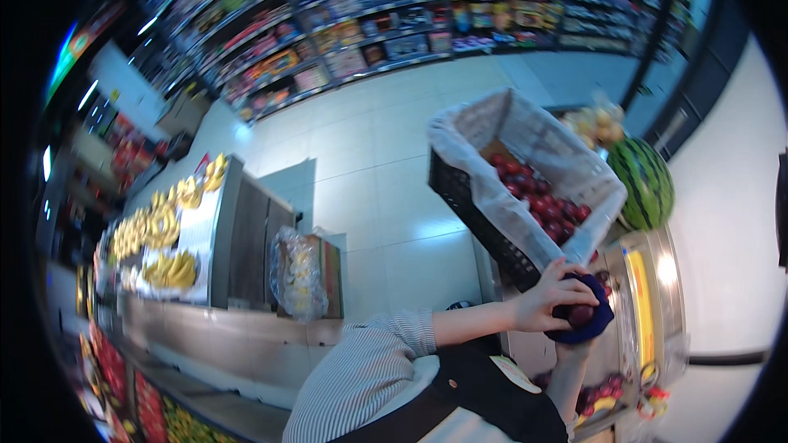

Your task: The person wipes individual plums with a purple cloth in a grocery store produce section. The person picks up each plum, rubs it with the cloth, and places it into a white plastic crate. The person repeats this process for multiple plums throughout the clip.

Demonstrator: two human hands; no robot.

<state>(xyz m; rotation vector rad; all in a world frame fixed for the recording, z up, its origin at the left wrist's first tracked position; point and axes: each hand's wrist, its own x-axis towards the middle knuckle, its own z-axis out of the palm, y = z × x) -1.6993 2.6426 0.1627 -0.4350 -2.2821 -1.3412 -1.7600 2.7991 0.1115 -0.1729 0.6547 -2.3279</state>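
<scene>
My left hand [557, 298] comes in from the left, its fingers curled over a dark red plum [580, 315] that lies in a dark blue cloth [602, 320]. From below, my right hand [575, 344] holds the cloth around the fruit; its fingers are mostly hidden. Just beyond both hands stands a tilted black plastic crate [452, 187] with a white liner [486, 175], holding many red plums [548, 206]. More plums [606, 389] lie on the display near my right forearm.
A watermelon [643, 183] sits right of the crate, with bagged round produce [600, 126] behind it. Bananas [169, 269] lie on a stand at left, beside a cardboard box [331, 277] with clear plastic. Yellow-handled scissors [649, 375] hang at lower right. Stocked shelves [369, 31] line the far side.
</scene>
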